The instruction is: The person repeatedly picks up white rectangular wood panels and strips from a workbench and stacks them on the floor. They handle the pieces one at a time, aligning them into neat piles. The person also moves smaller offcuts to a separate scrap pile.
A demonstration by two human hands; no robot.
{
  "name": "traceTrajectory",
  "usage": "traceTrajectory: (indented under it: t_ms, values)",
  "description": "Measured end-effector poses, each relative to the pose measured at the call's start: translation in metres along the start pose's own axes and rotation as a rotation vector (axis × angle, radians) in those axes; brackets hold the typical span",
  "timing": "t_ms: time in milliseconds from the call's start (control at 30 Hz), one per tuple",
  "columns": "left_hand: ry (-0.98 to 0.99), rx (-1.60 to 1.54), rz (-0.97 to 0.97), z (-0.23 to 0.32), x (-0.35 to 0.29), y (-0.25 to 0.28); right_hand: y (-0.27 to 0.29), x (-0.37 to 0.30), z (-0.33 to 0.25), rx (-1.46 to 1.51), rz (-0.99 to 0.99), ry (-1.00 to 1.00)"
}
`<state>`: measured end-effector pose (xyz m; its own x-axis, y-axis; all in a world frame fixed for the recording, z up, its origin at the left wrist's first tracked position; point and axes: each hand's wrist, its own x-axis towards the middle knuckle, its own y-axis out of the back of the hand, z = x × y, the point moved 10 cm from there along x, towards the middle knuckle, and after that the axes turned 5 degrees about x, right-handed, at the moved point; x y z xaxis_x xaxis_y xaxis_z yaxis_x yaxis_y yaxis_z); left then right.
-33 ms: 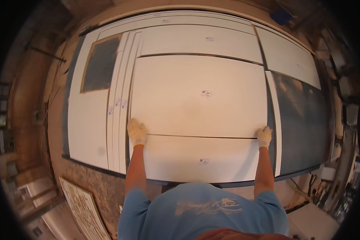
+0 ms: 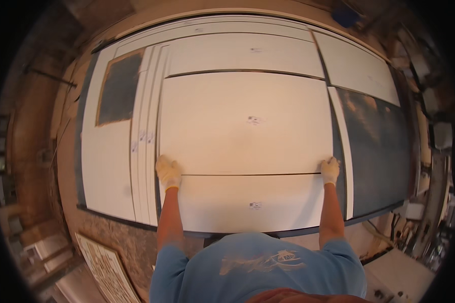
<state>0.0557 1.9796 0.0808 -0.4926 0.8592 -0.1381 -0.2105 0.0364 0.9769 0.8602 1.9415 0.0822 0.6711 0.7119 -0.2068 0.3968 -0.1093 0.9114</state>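
Observation:
A large white panel lies flat in the middle of a dark work bed. My left hand, in a pale glove, grips the panel's near left corner. At the near right corner my gloved right hand holds the same panel. A thin cut line separates it from a shorter white panel lying between my forearms, closest to my body.
Several narrow white strips and a white sheet with a dark rectangular cutout lie to the left. More white panels sit beyond, one at far right. A thin strip borders the right side. A patterned board leans on the floor, lower left.

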Motion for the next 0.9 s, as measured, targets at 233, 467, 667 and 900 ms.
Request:
traceTrajectory:
  t_ms: [233,467,667,900]
  values:
    - [0.217,-0.161,-0.031,0.015,0.021,0.039,0.010,0.017,0.009,0.121,0.018,-0.128]
    - [0.171,-0.416,-0.090,-0.007,0.047,0.039,0.044,0.027,0.000,0.161,0.011,-0.080]
    - [0.053,-0.678,-0.126,-0.068,0.051,0.054,0.104,-0.038,0.008,0.127,-0.140,-0.186]
    - [0.427,-0.953,-0.517,-0.093,0.005,0.019,0.071,-0.086,0.088,0.442,-0.472,-0.371]
